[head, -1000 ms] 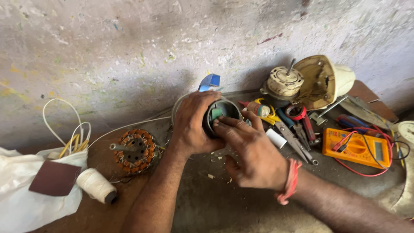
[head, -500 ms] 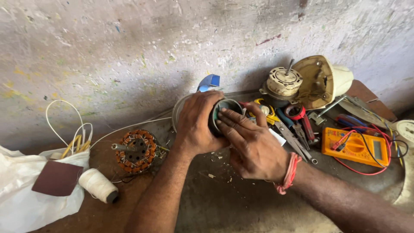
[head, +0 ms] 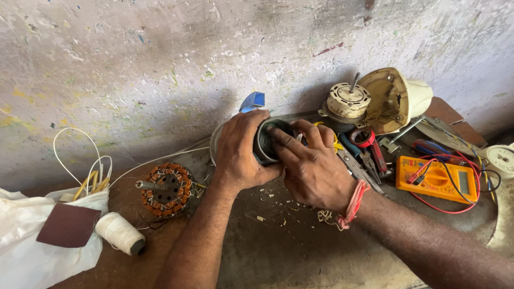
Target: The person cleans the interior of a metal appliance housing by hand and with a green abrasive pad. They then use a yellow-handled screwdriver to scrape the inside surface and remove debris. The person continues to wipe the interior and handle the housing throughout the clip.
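The grip of the left hand [head: 241, 152] is clamped around the round motor stator [head: 266, 143] on the surface by the wall, so the right hand [head: 316, 166], fingers pressing into its bore, should probably work gently, keeping it steady.

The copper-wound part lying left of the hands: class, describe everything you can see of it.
The copper-wound stator is a round ring of dark metal with copper-coloured wire coils wrapped around its rim in segments, tied with pale thread. A short grey metal shaft sticks out of its centre, pointing left. It lies tilted on the brown work surface, near the wall, apart from the left hand. Thin white wires run beside it; whether they join it cannot be told. Nothing holds it.
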